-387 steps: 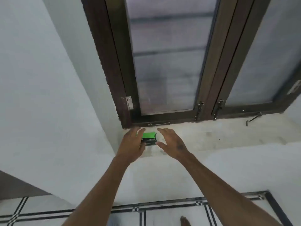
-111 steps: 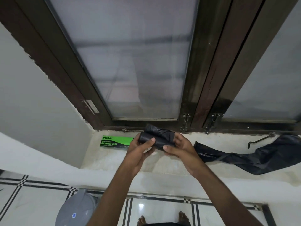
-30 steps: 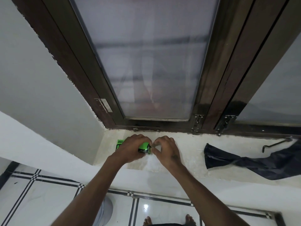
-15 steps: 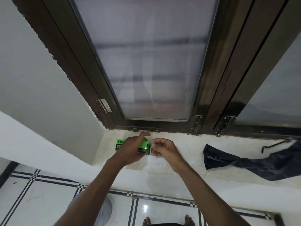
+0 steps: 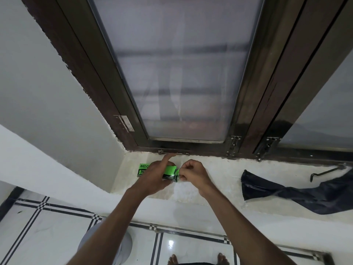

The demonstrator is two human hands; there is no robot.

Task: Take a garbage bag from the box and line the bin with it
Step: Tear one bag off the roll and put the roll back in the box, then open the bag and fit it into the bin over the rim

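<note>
A green and black garbage bag box (image 5: 143, 169) lies on the stone window sill (image 5: 215, 180), near its left corner. My left hand (image 5: 155, 176) grips the box from above, index finger stretched out toward the window. My right hand (image 5: 193, 172) pinches the green end flap (image 5: 176, 172) at the box's right end. A loose black garbage bag (image 5: 298, 194) lies stretched out on the sill to the right, apart from both hands. The grey bin (image 5: 126, 243) stands on the floor below, mostly hidden by my left forearm.
A dark-framed window with frosted glass (image 5: 181, 73) rises right behind the sill. A metal stay hook (image 5: 324, 172) lies at the sill's far right. White walls close the left side. My bare feet (image 5: 196, 259) stand on white floor tiles with black lines.
Over the last second my right hand has pulled a little to the right and now pinches the box's end flap. The left hand keeps hold of the box. The loose bag has not moved.
</note>
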